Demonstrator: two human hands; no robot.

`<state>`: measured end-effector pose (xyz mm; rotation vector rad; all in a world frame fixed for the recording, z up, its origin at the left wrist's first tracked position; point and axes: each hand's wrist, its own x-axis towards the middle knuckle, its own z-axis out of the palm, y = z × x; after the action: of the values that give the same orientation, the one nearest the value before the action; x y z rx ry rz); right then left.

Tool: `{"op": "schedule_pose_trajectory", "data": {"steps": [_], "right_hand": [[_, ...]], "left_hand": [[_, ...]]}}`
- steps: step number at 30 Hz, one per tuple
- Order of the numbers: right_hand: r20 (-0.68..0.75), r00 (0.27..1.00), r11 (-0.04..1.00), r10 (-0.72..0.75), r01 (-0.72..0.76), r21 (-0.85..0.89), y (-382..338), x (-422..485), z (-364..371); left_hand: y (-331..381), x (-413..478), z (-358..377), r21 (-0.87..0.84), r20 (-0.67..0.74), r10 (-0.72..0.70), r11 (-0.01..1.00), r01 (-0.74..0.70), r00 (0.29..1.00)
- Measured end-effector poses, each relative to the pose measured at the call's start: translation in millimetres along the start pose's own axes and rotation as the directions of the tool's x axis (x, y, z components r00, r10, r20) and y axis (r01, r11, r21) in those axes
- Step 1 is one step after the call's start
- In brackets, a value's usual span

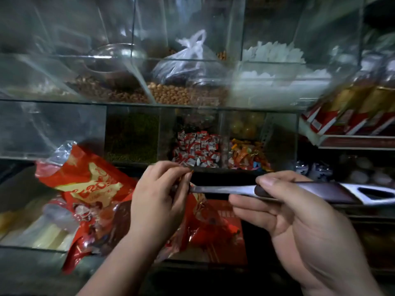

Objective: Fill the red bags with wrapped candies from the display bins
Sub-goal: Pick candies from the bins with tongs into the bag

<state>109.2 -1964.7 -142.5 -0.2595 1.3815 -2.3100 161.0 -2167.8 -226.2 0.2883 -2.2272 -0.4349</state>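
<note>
**Spotter:** What have your hands got hold of?

**Operator:** My left hand (pixel 158 197) is curled. Its thumb and fingertips (pixel 183 171) pinch what looks to me like the top edge of a red bag (pixel 199 207). My right hand (pixel 284 221) is wrapped round a knife (pixel 320 192), thumb on top and fingers underneath, gripping where the dark handle meets the blade. The blade lies roughly level and points left. Its tip is just beside the pinching fingers, but I cannot tell whether it touches the bag.

**Spotter:** And the candies?

**Operator:** The red-and-white candies (pixel 196 150) are heaped in a glass bin (pixel 221 133) straight ahead, just beyond my left hand. The next bin to the right holds orange wrapped candies (pixel 245 154). The one to the left holds small green grains (pixel 132 137).

**Spotter:** Any other bags?

**Operator:** More crumpled bags (pixel 85 180), red with gold print, lie in a heap to the left of my left hand, below the bins.

**Spotter:** And higher up?

**Operator:** In the upper row I see peanuts (pixel 171 95) with a white plastic bag (pixel 188 56) resting on them, and a metal scoop (pixel 115 58) in the bin to the left. Red-and-gold boxes (pixel 346 116) sit tilted on a shelf at the right, though they are blurred.
</note>
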Motion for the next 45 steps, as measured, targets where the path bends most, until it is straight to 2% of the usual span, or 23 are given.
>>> {"op": "schedule_pose_trajectory", "data": {"steps": [4, 9, 11, 15, 18, 20, 21, 23, 24, 26, 28, 29, 31, 33, 36, 38, 39, 42, 45], "right_hand": [[-0.091, 0.99, 0.994, -0.112, 0.113, 0.007, -20.0, 7.6, -14.3], [-0.32, 0.934, 0.971, -0.16, 0.207, 0.119, -33.8, 28.9, -38.1], [-0.4, 0.906, 0.951, -0.141, 0.235, 0.198, -30.6, 43.4, -48.0], [-0.537, 0.836, 0.938, -0.116, 0.27, 0.218, -11.1, 82.4, -70.6], [-0.562, 0.81, 0.96, -0.17, 0.264, 0.091, 10.8, 115.9, -82.0], [-0.513, 0.822, 0.967, -0.247, 0.243, -0.076, 25.3, 136.7, -86.2], [-0.451, 0.837, 0.945, -0.311, 0.223, -0.239, 33.5, 145.8, -90.5], [-0.26, 0.871, 0.784, -0.416, 0.199, -0.588, 46.5, 158.6, -99.4], [-0.168, 0.887, 0.689, -0.43, 0.202, -0.696, 49.1, 161.5, -101.3], [0.021, 0.911, 0.505, -0.412, 0.248, -0.827, 50.0, 166.7, -104.6], [0.189, 0.892, 0.307, -0.411, 0.331, -0.892, 48.2, 167.1, -106.1], [0.228, 0.878, 0.257, -0.422, 0.357, -0.898, 45.9, 164.0, -105.4], [0.244, 0.849, 0.24, -0.468, 0.388, -0.89, 41.7, 154.1, -104.3], [0.231, 0.809, 0.264, -0.541, 0.424, -0.866, 37.5, 139.6, -103.5], [0.144, 0.766, 0.38, -0.626, 0.461, -0.802, 32.8, 109.5, -94.8], [0.101, 0.715, 0.402, -0.692, 0.497, -0.769, 29.6, 97.6, -90.3], [0.064, 0.713, 0.444, -0.698, 0.502, -0.742, 29.1, 95.7, -91.8], [-0.121, 0.854, 0.735, -0.506, 0.353, -0.58, 17.9, 86.8, -88.6], [-0.061, 0.818, 0.723, -0.572, 0.468, -0.508, -2.7, 47.0, -69.7]], "left_hand": [[19.6, 45.8, 25.3, -0.044, 0.015, 0.088, 0.995, -0.087, 0.996], [46.0, 103.0, 92.9, -0.225, 0.081, 0.238, 0.95, -0.215, 0.968], [50.6, 119.6, 125.5, -0.278, 0.153, 0.253, 0.939, -0.204, 0.955], [47.8, 131.5, 178.5, -0.319, 0.359, 0.201, 0.944, -0.082, 0.911], [44.4, 127.0, 195.0, -0.217, 0.378, 0.135, 0.975, -0.054, 0.916], [42.3, 124.4, 197.7, -0.215, 0.348, 0.146, 0.974, -0.073, 0.926], [40.5, 123.9, 197.6, -0.215, 0.338, 0.161, 0.972, -0.091, 0.927], [37.9, 123.4, 195.0, -0.21, 0.344, 0.178, 0.972, -0.109, 0.922], [37.1, 123.8, 193.4, -0.211, 0.357, 0.173, 0.972, -0.101, 0.918], [36.3, 125.2, 190.6, -0.207, 0.394, 0.16, 0.975, -0.082, 0.905], [36.8, 126.7, 189.1, -0.207, 0.429, 0.154, 0.976, -0.069, 0.89], [37.4, 127.5, 188.7, -0.213, 0.441, 0.151, 0.975, -0.06, 0.885], [39.0, 129.1, 188.4, -0.218, 0.459, 0.144, 0.975, -0.046, 0.877], [41.5, 131.0, 187.9, -0.214, 0.481, 0.132, 0.976, -0.03, 0.867], [45.3, 134.6, 183.8, -0.25, 0.507, 0.073, 0.966, 0.065, 0.859], [45.0, 134.6, 178.5, -0.28, 0.498, 0.052, 0.954, 0.104, 0.866], [44.6, 133.3, 174.4, -0.284, 0.491, 0.058, 0.954, 0.096, 0.869], [45.7, 126.6, 154.0, -0.255, 0.461, 0.108, 0.967, 0.015, 0.881], [48.5, 115.2, 123.6, -0.247, 0.435, 0.147, 0.968, -0.039, 0.888]]}}
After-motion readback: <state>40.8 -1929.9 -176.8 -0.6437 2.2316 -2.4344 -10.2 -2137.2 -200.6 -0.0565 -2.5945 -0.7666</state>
